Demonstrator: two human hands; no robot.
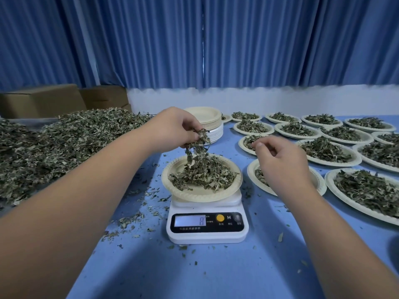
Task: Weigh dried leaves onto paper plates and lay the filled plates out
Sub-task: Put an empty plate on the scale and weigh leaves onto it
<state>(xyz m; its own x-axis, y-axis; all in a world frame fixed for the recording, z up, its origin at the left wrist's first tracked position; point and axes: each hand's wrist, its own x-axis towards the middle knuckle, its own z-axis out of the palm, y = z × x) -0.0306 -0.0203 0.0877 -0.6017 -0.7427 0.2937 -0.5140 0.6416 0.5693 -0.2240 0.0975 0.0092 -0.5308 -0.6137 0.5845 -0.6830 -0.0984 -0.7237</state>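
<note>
over the scale, left fingers pinching leaves, right fingers loosely curled, empty, partly hiding filled plates

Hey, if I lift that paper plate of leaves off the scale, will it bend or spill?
Probably very light: the scale under the paper plate shows only 8. It looks thin, so it may flex if lifted by one edge. The dried leaves lie loose and heaped, so tilting would likely spill some.
</note>
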